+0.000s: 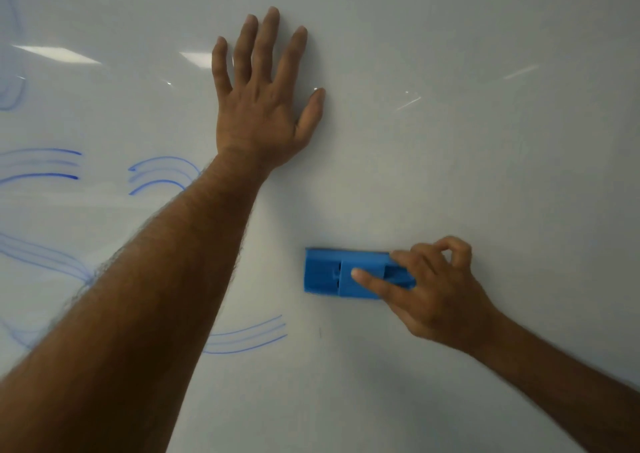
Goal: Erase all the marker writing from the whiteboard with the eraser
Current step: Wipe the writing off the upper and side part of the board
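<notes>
Your right hand (429,286) grips the blue eraser (346,274) flat against the whiteboard (485,141), thumb laid across its raised middle ridge, fingers curled over the top edge at its right end. The eraser lies lengthways, most of its body jutting out to the left of your knuckles. It looks like a light, stiff plastic block, easy to slide on so glossy a surface; judged from its shape, the centre ridge is the natural handle, and a hold nearer the middle would likely press the pad more evenly than this end grip.

Your right forearm enters from the lower right, wrist low, hand angled up and leftward.

Your left forearm (145,296) crosses from the lower left, passing over some of the writing. Blue marker strokes (249,340) remain just below and to the left of the eraser, partly hidden by that arm. More strokes (159,175) lie beyond the forearm's far side, left of your left wrist, with fainter smears farther left still.

Farthest up, your left hand (259,106) rests palm-down on the board, fingers straight and spread, holding nothing, seemingly bracing you. The board around and to the right of both hands shows no writing; the remaining work appears to lie leftward.
</notes>
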The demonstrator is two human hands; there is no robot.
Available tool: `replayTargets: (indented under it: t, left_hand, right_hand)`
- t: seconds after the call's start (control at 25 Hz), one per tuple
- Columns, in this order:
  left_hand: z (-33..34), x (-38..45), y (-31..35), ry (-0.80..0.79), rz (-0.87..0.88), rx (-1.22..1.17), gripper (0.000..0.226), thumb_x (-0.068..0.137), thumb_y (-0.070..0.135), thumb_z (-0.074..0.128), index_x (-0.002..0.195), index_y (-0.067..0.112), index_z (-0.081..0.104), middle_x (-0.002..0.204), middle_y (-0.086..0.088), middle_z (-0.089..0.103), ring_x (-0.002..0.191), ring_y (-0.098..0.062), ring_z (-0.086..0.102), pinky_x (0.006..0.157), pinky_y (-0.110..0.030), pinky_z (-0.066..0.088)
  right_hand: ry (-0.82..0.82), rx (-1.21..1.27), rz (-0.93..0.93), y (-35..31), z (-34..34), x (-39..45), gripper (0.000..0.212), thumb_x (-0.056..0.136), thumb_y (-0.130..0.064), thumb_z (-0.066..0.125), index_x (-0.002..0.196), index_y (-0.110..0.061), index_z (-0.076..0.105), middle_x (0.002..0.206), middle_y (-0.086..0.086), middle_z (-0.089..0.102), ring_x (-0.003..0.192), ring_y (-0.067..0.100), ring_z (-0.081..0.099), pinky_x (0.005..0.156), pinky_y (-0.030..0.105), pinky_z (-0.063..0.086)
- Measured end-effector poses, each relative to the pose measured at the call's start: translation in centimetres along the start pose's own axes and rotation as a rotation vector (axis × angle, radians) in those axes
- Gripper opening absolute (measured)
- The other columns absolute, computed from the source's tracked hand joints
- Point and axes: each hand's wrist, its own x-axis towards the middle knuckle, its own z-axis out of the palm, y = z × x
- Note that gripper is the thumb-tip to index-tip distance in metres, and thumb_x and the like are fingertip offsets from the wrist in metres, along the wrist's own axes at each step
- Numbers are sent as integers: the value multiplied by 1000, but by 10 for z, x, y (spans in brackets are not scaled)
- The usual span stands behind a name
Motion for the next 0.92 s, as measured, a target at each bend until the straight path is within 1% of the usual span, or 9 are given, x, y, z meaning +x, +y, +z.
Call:
replayTargets:
  t: [0.2, 0.28, 0.36, 0.44, 0.52, 0.6, 0.68, 0.8, 0.92]
  left_hand:
    - [-2, 0, 1, -23, -1, -7, 69, 100, 59, 32, 159, 23, 30, 166, -11, 22, 154, -33, 17, 123, -57, 10]
    - [-2, 0, 1, -23, 1, -16, 69, 101, 59, 33, 159, 22, 30, 166, -12, 22, 154, -33, 17, 123, -56, 10]
    - [-2, 0, 2, -20, 3, -15, 69, 101, 59, 32, 159, 22, 30, 166, -12, 22, 154, -33, 17, 124, -56, 10]
    - [-2, 0, 1, -25, 4, -7, 70, 101, 61, 30, 159, 23, 29, 166, -11, 21, 154, -33, 16, 124, -55, 9]
    - [-2, 0, 0, -26, 0, 6, 70, 101, 62, 29, 159, 24, 29, 167, -11, 21, 155, -32, 16, 124, -55, 9]
    - [-2, 0, 0, -27, -6, 5, 69, 101, 61, 30, 159, 24, 29, 167, -10, 21, 155, -32, 16, 124, -55, 9]
    - [-1, -1, 0, -26, -5, 3, 69, 101, 61, 31, 159, 24, 29, 167, -10, 21, 155, -32, 16, 124, -55, 10]
    - [-1, -2, 0, -21, -5, 11, 69, 101, 60, 31, 159, 24, 29, 167, -10, 22, 154, -32, 17, 123, -56, 11]
    - [-1, -1, 2, -26, -4, 19, 69, 101, 61, 30, 159, 24, 28, 167, -9, 21, 154, -31, 17, 123, -55, 11]
  right_hand:
    - [81, -34, 381, 16, 0, 24, 59, 87, -34, 72, 143, -37, 53, 105, 9, 63, 88, 31, 59, 85, 48, 35]
    - [88, -4, 451, 6, 3, 24, 58, 89, -35, 70, 144, -35, 52, 104, 10, 63, 88, 32, 59, 84, 48, 35]
    - [63, 41, 408, -6, 5, 18, 57, 89, -35, 69, 143, -35, 51, 104, 11, 64, 86, 33, 60, 84, 48, 37]
    - [33, 67, 293, -19, 5, 5, 58, 87, -30, 70, 142, -35, 52, 103, 11, 65, 83, 33, 60, 84, 48, 37]
    - [4, 76, 162, -32, 6, -13, 64, 83, -22, 71, 143, -34, 54, 105, 11, 62, 82, 31, 57, 83, 48, 38]
    - [-48, 83, 53, -45, 7, -36, 68, 81, -14, 65, 145, -33, 52, 109, 12, 54, 86, 30, 52, 83, 49, 39]
    - [-118, 102, -34, -57, 7, -62, 66, 84, -11, 56, 146, -33, 51, 111, 13, 51, 89, 30, 50, 84, 50, 39]
    - [-209, 122, -136, -71, 5, -98, 60, 88, -12, 52, 145, -33, 52, 111, 15, 51, 88, 29, 50, 86, 51, 39]
    - [-242, 121, -195, -81, 4, -115, 53, 98, -11, 39, 144, -34, 53, 107, 13, 55, 87, 28, 50, 86, 50, 38]
